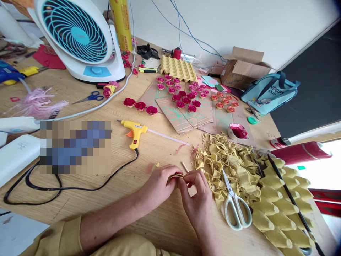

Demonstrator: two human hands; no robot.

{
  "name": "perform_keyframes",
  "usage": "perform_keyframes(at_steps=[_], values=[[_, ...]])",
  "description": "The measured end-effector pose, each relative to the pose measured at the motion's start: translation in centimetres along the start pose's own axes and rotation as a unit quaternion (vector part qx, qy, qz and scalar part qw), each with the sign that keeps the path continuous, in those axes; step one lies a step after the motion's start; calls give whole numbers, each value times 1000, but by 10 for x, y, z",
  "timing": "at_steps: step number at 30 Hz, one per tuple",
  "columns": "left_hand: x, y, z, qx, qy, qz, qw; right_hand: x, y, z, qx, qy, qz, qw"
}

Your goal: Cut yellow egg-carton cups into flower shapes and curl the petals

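Just above the table's near part, my left hand (161,183) and my right hand (196,193) meet with closed fingers. Between their fingertips is a small curved yellowish piece of egg carton (176,175), mostly hidden by the fingers. A thin wooden stick (184,166) lies just beyond my right hand. To the right is a heap of torn yellow egg-carton scraps (223,161), with white-handled scissors (236,209) resting beside and partly on it. Left of the hands, a yellow hot glue gun (135,132) lies on its side with a glue stick in its back.
Several painted paper roses (183,96) stand on cardboard (173,113) beyond the hands. A bowl of red paint (238,131) sits behind the scraps. An egg tray (282,209) with a brush on it fills the right. A fan (80,35) and a black cord (98,188) are left.
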State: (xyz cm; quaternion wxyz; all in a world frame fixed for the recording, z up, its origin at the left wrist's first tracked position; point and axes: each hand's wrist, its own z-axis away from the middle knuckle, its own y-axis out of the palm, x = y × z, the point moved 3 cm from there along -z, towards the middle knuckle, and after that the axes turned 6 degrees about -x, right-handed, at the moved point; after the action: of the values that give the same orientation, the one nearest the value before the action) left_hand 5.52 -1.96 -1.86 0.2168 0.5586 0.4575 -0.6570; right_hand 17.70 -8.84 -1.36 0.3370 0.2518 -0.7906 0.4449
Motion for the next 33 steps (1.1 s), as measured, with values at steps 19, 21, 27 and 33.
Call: perform_keyframes(at_steps=[19, 21, 27, 33], values=[[7, 0, 2, 39, -181, 97, 978, -21, -14, -3, -22, 85, -37, 995], [9, 1, 3, 41, -186, 126, 974, -22, -13, -3, -21, 81, -37, 996], [11, 0, 1, 57, -189, 191, 961, -24, -14, -4, -15, 85, -39, 996], [1, -5, 1, 94, -219, 293, 926, -20, -16, -5, 0, 82, -81, 993]])
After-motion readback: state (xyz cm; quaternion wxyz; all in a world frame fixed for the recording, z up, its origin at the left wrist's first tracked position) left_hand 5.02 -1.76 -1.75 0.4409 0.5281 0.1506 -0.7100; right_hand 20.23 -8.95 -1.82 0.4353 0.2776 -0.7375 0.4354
